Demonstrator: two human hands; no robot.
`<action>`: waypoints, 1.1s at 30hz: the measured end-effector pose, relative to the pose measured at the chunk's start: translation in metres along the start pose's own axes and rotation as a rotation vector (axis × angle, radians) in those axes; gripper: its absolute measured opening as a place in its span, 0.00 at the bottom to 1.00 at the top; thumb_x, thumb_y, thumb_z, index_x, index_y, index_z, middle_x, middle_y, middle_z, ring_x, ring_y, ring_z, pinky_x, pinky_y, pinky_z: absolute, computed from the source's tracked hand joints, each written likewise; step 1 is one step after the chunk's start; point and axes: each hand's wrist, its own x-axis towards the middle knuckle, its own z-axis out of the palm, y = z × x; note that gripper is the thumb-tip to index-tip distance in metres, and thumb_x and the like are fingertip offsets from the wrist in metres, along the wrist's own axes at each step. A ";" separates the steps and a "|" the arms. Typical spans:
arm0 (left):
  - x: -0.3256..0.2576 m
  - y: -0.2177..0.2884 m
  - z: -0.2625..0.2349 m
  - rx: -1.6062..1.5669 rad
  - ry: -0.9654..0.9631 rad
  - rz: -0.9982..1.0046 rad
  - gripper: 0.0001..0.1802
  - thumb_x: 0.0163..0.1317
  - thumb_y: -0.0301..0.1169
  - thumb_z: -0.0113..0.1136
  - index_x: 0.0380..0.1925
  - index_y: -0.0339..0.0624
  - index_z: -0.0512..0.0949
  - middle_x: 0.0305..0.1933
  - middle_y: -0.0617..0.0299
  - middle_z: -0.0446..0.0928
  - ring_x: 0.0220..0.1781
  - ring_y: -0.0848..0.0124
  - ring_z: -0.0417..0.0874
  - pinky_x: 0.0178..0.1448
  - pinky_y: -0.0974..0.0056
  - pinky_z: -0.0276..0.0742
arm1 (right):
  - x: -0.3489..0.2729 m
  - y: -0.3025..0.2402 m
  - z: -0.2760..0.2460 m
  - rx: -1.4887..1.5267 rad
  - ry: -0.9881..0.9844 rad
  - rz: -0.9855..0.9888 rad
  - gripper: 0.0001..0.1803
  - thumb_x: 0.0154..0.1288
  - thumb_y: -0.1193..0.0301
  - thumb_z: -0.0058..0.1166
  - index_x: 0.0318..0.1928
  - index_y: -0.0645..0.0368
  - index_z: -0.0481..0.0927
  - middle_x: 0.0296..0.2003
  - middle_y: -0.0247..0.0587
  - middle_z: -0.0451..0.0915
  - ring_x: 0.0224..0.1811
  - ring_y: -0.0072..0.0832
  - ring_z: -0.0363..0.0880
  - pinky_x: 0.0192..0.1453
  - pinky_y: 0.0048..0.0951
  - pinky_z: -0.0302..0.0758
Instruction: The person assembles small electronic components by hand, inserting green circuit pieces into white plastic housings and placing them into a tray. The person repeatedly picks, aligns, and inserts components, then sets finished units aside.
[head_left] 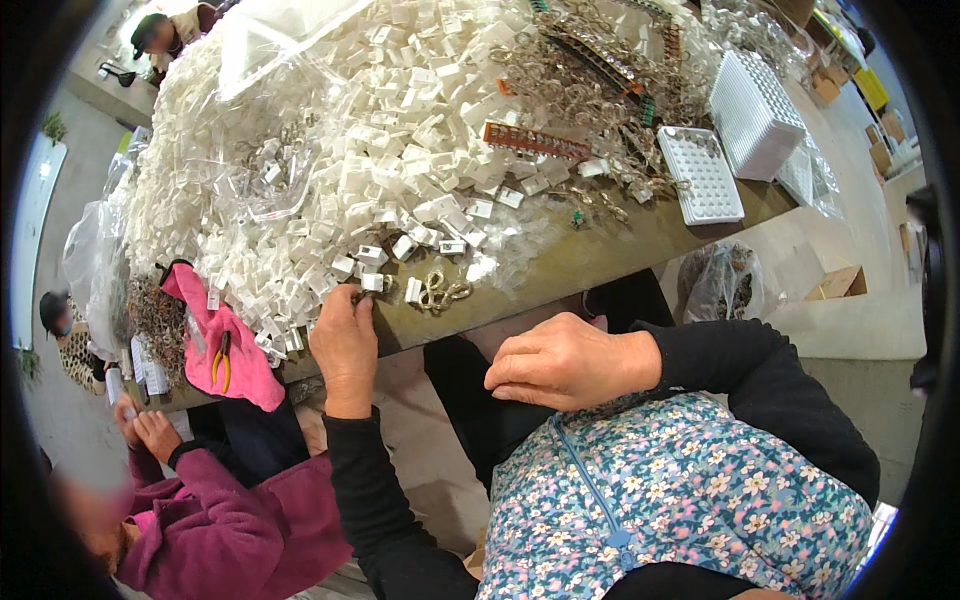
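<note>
At the table's near edge my left hand [345,340] has its thumb and fingers pinched together. Something small and dark shows at the fingertips, too small to name. Touching or just beyond them is a small white plastic housing [372,282]. To its right lie another white housing [414,291] and a small heap of brass-coloured metal links [441,292]. My right hand [565,362] hangs in front of my body, off the table, fingers curled and pressed together; what they hold, if anything, is hidden.
A huge pile of white plastic housings [400,130] covers the table [520,265]. Orange strips [537,141], tangled metal parts and white trays [700,175] sit at the right. A pink cloth [235,350] with pliers [221,365] lies left. A person in a purple sleeve [230,520] works beside me.
</note>
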 end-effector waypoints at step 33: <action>0.037 0.012 -0.014 -0.859 0.005 -0.340 0.14 0.59 0.36 0.63 0.38 0.38 0.75 0.21 0.65 0.70 0.20 0.75 0.73 0.20 0.68 0.63 | -0.024 0.011 0.003 0.061 0.013 0.067 0.07 0.62 0.69 0.56 0.36 0.59 0.78 0.29 0.38 0.77 0.27 0.36 0.78 0.27 0.33 0.74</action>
